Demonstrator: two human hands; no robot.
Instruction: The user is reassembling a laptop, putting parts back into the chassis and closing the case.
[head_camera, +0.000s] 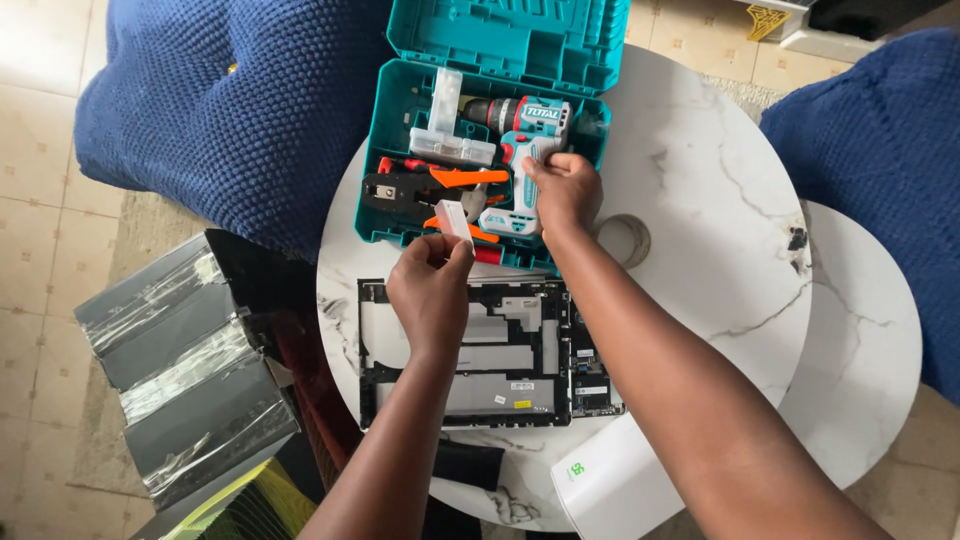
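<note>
We took the open teal tool case as our landmark; it sat at the far edge of the round marble bench, its lid tipped back. Inside the case, on its right side, lay the cordless drill, and our right hand rested on the drill's handle, fingers wrapped together around the grip. To the left of the drill inside the case we saw a clear plastic bit box and, below it, black and orange pliers. Just in front of the case's near edge, our left hand held up a small white box, its fingers pinched together on the box's lower end, so the box stood over the case's front rim. Nearer to us than the case, flat on the bench, lay an opened laptop shell with a bare circuit board showing on its right side. To the right of the case a roll of clear tape lay on the marble. Left of the case, off the bench, stood a stack of silver foil-wrapped panels, and behind the case lay a blue cushion.
</note>
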